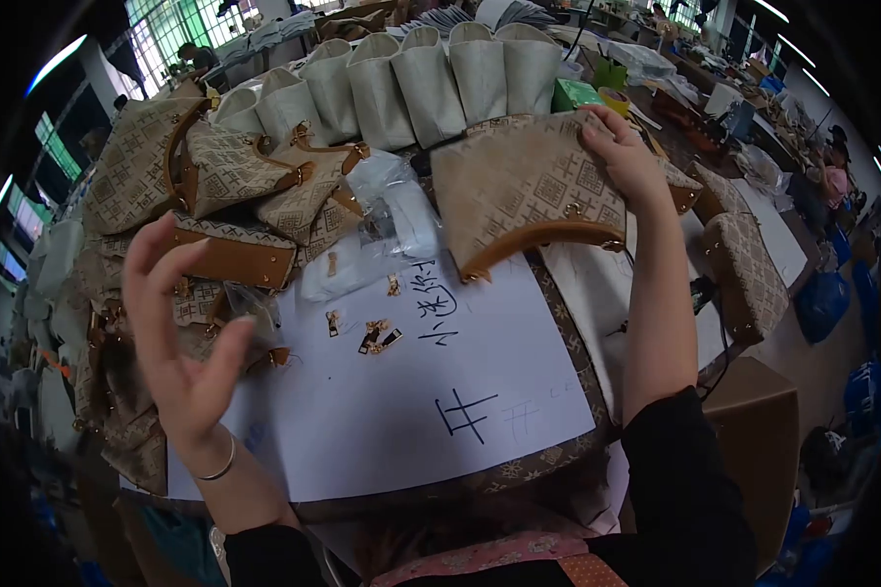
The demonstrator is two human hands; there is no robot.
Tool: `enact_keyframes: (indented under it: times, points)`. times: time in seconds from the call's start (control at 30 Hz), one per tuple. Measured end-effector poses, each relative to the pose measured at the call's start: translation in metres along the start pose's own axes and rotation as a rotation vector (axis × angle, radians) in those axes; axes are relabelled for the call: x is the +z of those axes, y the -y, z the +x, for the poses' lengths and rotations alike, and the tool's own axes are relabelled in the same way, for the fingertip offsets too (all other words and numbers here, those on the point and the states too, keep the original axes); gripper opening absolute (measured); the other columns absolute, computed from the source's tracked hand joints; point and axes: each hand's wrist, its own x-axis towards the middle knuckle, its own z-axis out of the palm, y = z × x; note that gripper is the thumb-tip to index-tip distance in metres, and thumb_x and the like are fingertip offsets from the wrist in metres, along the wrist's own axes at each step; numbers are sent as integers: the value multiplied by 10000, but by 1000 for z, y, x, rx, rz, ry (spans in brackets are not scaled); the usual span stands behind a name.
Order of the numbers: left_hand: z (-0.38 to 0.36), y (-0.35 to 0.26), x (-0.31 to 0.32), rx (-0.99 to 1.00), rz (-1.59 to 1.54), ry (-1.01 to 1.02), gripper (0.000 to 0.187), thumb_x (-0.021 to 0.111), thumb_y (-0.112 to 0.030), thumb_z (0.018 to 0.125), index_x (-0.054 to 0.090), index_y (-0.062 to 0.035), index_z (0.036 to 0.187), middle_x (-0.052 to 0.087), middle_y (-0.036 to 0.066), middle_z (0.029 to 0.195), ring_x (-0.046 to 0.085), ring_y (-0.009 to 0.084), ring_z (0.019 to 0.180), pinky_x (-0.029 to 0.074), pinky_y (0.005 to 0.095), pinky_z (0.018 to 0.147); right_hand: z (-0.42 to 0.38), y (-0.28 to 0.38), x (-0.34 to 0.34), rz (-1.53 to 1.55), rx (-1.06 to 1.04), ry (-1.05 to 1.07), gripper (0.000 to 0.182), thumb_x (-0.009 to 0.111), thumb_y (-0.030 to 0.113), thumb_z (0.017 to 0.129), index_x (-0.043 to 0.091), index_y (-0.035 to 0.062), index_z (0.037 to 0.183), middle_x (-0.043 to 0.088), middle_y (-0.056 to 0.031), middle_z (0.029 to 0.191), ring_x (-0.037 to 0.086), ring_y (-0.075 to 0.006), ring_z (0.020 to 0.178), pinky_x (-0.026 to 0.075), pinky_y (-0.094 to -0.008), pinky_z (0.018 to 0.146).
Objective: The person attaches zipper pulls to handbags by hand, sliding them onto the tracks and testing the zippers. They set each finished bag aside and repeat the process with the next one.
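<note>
A curved, patterned bag panel (524,186) with a tan leather trim along its lower edge is held up above the work surface, tilted, by the right hand (628,157), whose fingers close over its upper right corner. The left hand (181,338) is raised at the near left, palm turned up and fingers spread wide, with nothing in its grasp; a thin bangle sits on that wrist. Judging by how things lie, the work looks to be partway through: a heap of similar patterned pieces with tan trim (235,196) is stacked at the left, more patterned parts (744,269) lie to the right, and only this one panel is in hand, so much appears left to handle. Below the raised panel a large white paper sheet (411,401) with handwritten marks covers the table, and a few small gold metal fittings (377,336) lie loose on it, near clear plastic bags (392,210) of further parts. Behind these stands a row of pale cloth pouches (421,83), upright and side by side. The table (558,460) shows a patterned edge under the paper. Beyond is a long, crowded workshop with windows at the left, other benches stretching away, and another person (837,176) seated at the far right.
</note>
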Motion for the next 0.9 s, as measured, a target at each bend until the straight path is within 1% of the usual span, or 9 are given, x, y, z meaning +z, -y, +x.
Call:
enact_keyframes:
  times: [0.17,0.27,0.37,0.47,0.63,0.73,0.77,0.8,0.9]
  points:
    - [-1,-2,38,71,13,112,773,774,-312,691,440,-13,1322,358,204,1407,367,327,1308,286,426,1070,-39,42,88,542,117,71,353,544,256,949,440,59,1223,591,-72,983,622,-118,824,531,-254,631]
    - [-5,-1,46,145,-224,-100,702,717,-245,768,388,-9,1342,414,227,1363,410,324,1283,316,426,1062,-73,39,137,479,257,374,354,504,294,959,390,54,1192,601,-78,926,636,-131,675,531,-261,484]
    - [-11,2,31,-62,-371,-509,375,518,-25,887,416,10,1247,560,232,1197,543,294,1153,408,395,1013,-100,47,153,364,474,690,412,507,347,948,354,39,1176,610,-91,826,634,-152,574,513,-256,429]
    - [-9,13,13,-123,-452,-531,285,499,10,908,460,17,1189,587,194,1150,569,260,1110,444,373,975,-115,49,164,179,516,927,468,536,406,931,406,-10,1101,610,-97,757,626,-173,528,505,-249,438]
    - [-7,24,14,-487,-694,-84,114,536,-4,925,537,7,1038,614,80,974,632,165,921,494,273,842,-114,39,168,-225,334,1468,383,538,381,950,597,3,980,589,-19,741,621,-123,744,497,-267,626]
    - [-15,-5,50,-689,-903,270,131,529,12,920,545,-23,1045,609,41,929,614,117,887,482,239,814,-120,3,184,-121,117,1039,267,611,280,904,616,13,913,583,-30,773,613,-164,809,493,-306,665]
    - [-19,-14,60,-694,-902,381,152,522,26,914,547,-29,1054,611,32,917,606,106,892,474,228,810,-123,-4,186,-125,118,1050,267,611,280,904,616,13,913,583,-30,773,613,-164,809,493,-306,665]
    - [-23,-21,69,-697,-899,495,175,514,41,909,549,-34,1063,612,23,905,597,95,896,466,217,807,-126,-11,188,-297,-87,923,207,636,259,866,648,66,940,593,-51,818,617,-203,820,498,-324,697]
    - [-22,-24,72,-784,-1099,396,156,472,-14,933,541,-12,1073,633,62,909,607,122,900,469,225,808,-135,-35,198,-508,-394,752,185,673,220,803,678,124,962,592,-79,895,607,-264,846,499,-357,732]
